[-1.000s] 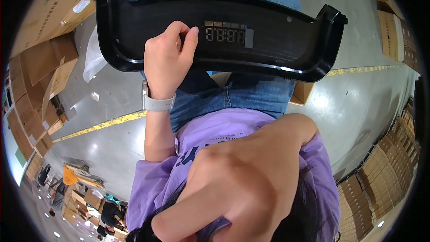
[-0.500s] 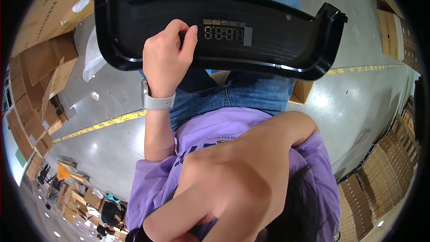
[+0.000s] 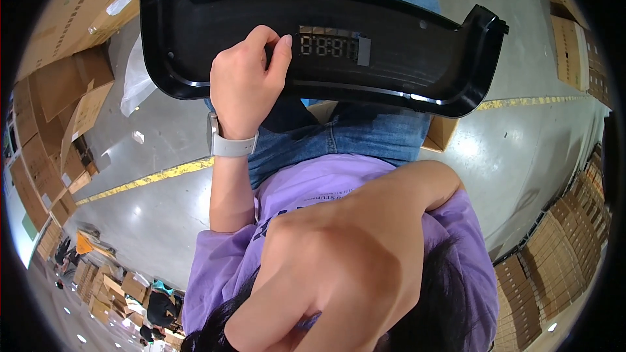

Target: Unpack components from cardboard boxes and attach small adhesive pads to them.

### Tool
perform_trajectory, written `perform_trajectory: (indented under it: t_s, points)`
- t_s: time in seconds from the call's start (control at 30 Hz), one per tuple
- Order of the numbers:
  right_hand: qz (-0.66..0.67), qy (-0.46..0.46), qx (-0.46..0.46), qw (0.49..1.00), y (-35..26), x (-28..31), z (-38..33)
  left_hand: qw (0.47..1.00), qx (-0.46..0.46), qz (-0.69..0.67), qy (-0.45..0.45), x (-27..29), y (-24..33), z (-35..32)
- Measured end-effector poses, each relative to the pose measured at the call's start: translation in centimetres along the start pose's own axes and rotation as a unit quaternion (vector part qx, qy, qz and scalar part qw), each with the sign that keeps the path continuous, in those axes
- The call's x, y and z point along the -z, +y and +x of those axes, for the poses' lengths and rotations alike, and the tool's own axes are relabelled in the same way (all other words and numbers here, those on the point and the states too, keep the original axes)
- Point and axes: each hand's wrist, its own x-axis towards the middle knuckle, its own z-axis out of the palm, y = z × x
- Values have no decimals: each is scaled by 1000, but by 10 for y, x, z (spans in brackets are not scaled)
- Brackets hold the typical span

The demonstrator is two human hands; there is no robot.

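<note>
A long black plastic tray-like part (image 3: 404, 58) with raised ends spans the top of the view, above my blue-jeaned legs. My left hand (image 3: 244, 85), with a pale wristband (image 3: 228, 145), grips its near edge, thumb on the inner face beside a small grey label strip (image 3: 329, 45). My right hand (image 3: 339, 267) fills the lower middle, very close to the lens, with its fingers curled shut. What it closes on is hidden. My purple shirt and dark hair show around it.
Flattened and stacked cardboard boxes (image 3: 59, 19) line the left side, and more stacks (image 3: 561, 254) stand at the right. A yellow floor line (image 3: 150, 179) crosses the grey concrete. A white plastic bag (image 3: 134, 81) lies near the part's left end. Other people (image 3: 156, 306) work at lower left.
The black part stays in my left hand with almost no shift. My right hand has slid slightly lower and to the right in front of the lens.
</note>
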Motion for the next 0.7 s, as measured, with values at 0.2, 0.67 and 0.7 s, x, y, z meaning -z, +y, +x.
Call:
perform_trajectory:
  t_s: [0.2,0.67,0.7]
  points:
    - [127,-37,-8,991,0,4,5,1000,-2,6,-8,1,3,2]
    - [-224,-24,-118,967,-22,30,-10,999,-6,30,-12,-1,2,2]
    - [-391,38,-156,906,-28,41,-15,999,8,40,-13,0,1,1]
